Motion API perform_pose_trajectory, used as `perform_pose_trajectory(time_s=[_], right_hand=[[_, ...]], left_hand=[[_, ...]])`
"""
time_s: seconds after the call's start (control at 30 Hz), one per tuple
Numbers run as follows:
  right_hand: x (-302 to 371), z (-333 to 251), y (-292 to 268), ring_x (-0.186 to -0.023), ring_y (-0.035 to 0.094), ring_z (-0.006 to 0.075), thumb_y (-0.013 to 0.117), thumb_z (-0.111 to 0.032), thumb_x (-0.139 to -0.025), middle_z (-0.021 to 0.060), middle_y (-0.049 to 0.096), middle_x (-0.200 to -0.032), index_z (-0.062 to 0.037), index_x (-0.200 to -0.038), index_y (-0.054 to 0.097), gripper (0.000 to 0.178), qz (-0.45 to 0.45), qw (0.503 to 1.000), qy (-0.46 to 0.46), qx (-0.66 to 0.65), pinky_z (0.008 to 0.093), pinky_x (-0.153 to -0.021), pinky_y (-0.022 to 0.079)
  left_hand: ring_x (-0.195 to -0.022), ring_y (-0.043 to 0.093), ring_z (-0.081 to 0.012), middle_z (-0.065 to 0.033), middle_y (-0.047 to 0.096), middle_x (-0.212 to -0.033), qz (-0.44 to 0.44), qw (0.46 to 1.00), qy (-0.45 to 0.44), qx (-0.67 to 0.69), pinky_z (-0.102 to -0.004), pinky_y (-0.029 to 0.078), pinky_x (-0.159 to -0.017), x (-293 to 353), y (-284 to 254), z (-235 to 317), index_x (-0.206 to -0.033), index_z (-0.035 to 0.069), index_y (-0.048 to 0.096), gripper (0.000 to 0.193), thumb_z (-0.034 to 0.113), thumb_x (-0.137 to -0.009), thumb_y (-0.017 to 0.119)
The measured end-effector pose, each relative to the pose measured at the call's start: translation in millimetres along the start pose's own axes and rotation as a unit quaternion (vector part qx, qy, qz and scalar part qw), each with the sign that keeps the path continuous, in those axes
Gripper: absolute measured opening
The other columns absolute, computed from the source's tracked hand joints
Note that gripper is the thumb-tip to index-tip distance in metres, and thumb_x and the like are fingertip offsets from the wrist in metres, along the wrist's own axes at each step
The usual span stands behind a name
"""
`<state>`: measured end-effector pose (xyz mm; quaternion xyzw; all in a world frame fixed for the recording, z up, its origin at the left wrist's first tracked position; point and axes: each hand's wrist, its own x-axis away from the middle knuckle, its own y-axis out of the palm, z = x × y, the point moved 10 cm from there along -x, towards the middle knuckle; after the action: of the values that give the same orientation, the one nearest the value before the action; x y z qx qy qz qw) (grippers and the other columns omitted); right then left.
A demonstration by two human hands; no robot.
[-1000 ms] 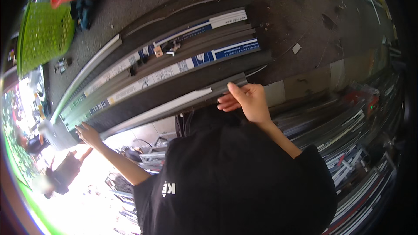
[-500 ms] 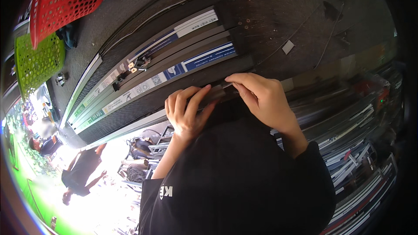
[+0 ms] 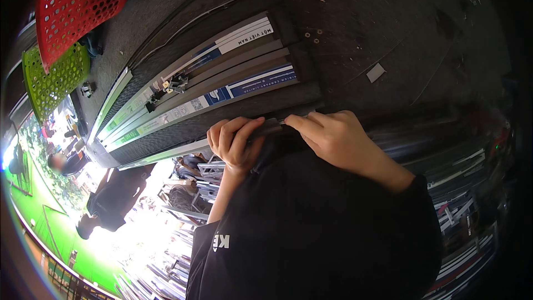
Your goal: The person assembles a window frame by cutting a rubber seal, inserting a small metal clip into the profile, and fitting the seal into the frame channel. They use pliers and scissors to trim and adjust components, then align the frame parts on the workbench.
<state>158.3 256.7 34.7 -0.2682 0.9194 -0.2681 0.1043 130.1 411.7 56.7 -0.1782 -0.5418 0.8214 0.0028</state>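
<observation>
Close in front of my body, my left hand (image 3: 234, 143) is closed round the end of a dark grey bar (image 3: 270, 127), fingers over its top. My right hand (image 3: 336, 138) pinches at the right end of that bar; a small pale bit shows at the fingertips, too small to name. Just beyond my hands lie long grey metal profiles (image 3: 252, 90) with blue and white printed film, side by side on the dark work surface. A few small metal fittings (image 3: 173, 84) rest on top of them.
A red perforated basket (image 3: 83, 11) and a green one (image 3: 55, 78) stand at the far left. Small washers (image 3: 317, 40) and a pale scrap (image 3: 376, 73) lie beyond the profiles. Racks of metal lengths (image 3: 461, 216) fill the right; a person (image 3: 116, 200) stands at the left.
My right hand has turned and lowered, its fingertips now closer to my left hand at the bar's end. The view has shifted slightly. The person at the left has moved a little.
</observation>
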Motion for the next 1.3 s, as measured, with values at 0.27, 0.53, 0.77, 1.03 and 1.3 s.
perform_pose_trajectory(time_s=[0.27, 0.53, 0.77, 1.03, 1.3], right_hand=[[7, -2, 33, -0.063, 0.068, 0.0151, 0.061, -0.027, -0.099, 0.0096, 0.069, -0.075, -0.0006, -0.104, 0.068, 0.027, -0.142, 0.890, 0.180, -0.395, 0.0251, -0.052, 0.048], [15, 0, 120, -0.053, 0.065, 0.0162, 0.050, -0.042, -0.104, 0.0180, 0.071, -0.086, 0.0123, -0.093, 0.062, 0.057, -0.048, 0.675, 0.365, -0.639, 0.0254, -0.044, 0.051], [15, 7, 102, -0.061, 0.070, 0.0216, 0.050, -0.027, -0.105, 0.0239, 0.071, -0.095, 0.0112, -0.093, 0.064, 0.042, 0.117, 0.723, 0.336, -0.592, 0.0312, -0.054, 0.060], [21, 10, 98, -0.067, 0.073, 0.0290, 0.056, -0.022, -0.102, 0.0241, 0.071, -0.088, 0.0105, -0.095, 0.064, 0.034, 0.170, 0.712, 0.357, -0.580, 0.0355, -0.060, 0.063], [20, 16, 92, -0.065, 0.073, 0.0280, 0.058, -0.025, -0.101, 0.0224, 0.071, -0.082, 0.0123, -0.092, 0.065, 0.039, 0.145, 0.725, 0.398, -0.543, 0.0321, -0.059, 0.061]], left_hand=[[-0.107, 0.060, -0.0293, -0.0111, 0.067, -0.107, 0.082, 0.991, -0.104, -0.013, -0.0441, 0.044, -0.097, 34, -61, -82, -0.108, 0.004, 0.067, 0.023, 0.021, -0.094, 0.063], [-0.131, 0.048, -0.0425, -0.0250, 0.052, -0.140, -0.094, 0.663, -0.660, -0.341, -0.0531, 0.033, -0.111, 220, -210, -427, -0.133, -0.006, 0.054, 0.071, 0.049, -0.104, 0.021], [-0.137, 0.044, -0.0386, -0.0220, 0.054, -0.141, -0.078, 0.663, -0.672, -0.321, -0.0565, 0.018, -0.118, 247, -204, -445, -0.136, -0.001, 0.055, 0.077, 0.056, -0.102, 0.015], [-0.144, 0.035, -0.0358, -0.0173, 0.046, -0.150, -0.065, 0.661, -0.682, -0.305, -0.0590, 0.013, -0.119, 259, -203, -456, -0.143, 0.005, 0.049, 0.075, 0.057, -0.102, 0.014], [-0.145, 0.032, -0.0382, -0.0207, 0.041, -0.153, -0.020, 0.701, -0.627, -0.339, -0.0640, 0.006, -0.118, 210, -212, -415, -0.147, 0.000, 0.042, 0.078, 0.059, -0.102, 0.018]])
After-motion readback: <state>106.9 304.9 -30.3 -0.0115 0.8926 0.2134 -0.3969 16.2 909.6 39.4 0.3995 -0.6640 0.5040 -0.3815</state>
